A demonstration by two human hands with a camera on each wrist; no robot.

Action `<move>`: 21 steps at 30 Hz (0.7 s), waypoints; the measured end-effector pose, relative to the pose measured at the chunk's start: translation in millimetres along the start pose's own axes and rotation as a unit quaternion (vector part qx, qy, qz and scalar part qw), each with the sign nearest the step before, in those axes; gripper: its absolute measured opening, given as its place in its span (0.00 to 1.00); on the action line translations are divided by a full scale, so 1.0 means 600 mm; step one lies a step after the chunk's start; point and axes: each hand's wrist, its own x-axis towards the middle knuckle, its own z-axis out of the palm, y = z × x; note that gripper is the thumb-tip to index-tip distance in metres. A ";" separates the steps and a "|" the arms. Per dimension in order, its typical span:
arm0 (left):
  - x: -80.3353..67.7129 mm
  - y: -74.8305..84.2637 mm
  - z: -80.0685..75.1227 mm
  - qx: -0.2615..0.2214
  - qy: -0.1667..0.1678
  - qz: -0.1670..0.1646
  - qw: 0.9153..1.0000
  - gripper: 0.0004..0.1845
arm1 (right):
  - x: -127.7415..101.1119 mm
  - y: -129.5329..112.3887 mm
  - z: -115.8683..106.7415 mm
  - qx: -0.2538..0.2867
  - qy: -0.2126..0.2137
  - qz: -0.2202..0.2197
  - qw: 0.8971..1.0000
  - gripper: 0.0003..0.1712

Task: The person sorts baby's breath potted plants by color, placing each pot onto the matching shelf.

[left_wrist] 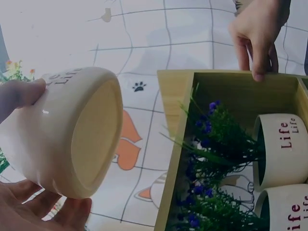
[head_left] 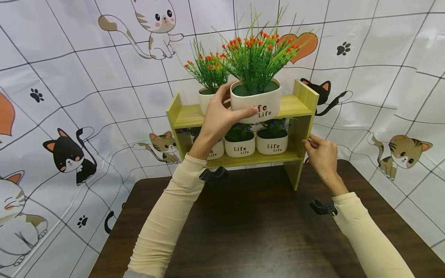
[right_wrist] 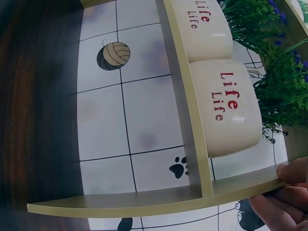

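Observation:
In the head view my left hand (head_left: pixel 222 112) grips a white oval flowerpot (head_left: pixel 255 102) with green grass and small orange-red flowers, thumb across its lettered front. The left wrist view shows the pot's bare underside (left_wrist: pixel 98 139), tilted and off the shelf. My right hand (head_left: pixel 321 156) pinches the front edge of the right side panel of a two-tier wooden shelf (head_left: pixel 307 135). Thumb and fingers (right_wrist: pixel 293 172) lie on either side of that panel in the right wrist view. A second orange-flowered pot (head_left: pixel 205 101) stands on the top board, partly behind my left hand.
Three white "Life" pots with blue-purple flowers, one of them the middle pot (head_left: pixel 240 146), line the lower board. My left forearm overlaps the leftmost. The shelf stands at the back of a dark wooden table (head_left: pixel 250 224), before a cat-printed wall covering (head_left: pixel 114 92).

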 end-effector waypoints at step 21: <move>0.063 -0.023 0.044 0.038 -0.013 -0.043 0.998 0.52 | 0.000 -0.002 -0.002 0.009 -0.009 0.008 1.000 0.17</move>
